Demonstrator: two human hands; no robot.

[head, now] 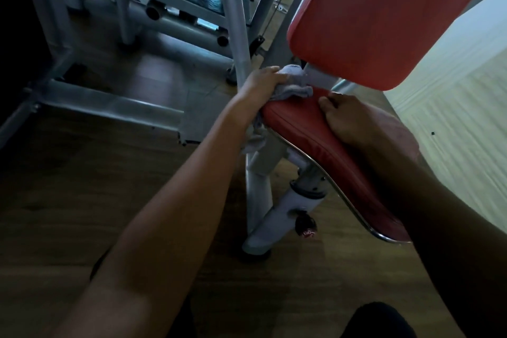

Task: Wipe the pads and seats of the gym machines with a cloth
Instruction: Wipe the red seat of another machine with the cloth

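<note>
A red padded seat [299, 129] with a chrome rim runs from the middle toward the lower right. Above it tilts a red back pad [384, 16]. My left hand [263, 82] grips a crumpled grey cloth [295, 84] at the seat's far left corner; part of the cloth hangs down below my wrist. My right hand [354, 121] rests on top of the seat, fingers bent, holding nothing.
The seat stands on a white post [277, 225] with a dark adjustment knob [304, 225]. Grey frame tubes [233, 16] of other machines rise behind and to the left. The floor [68, 186] is wood. A pale wall [461, 123] is close on the right.
</note>
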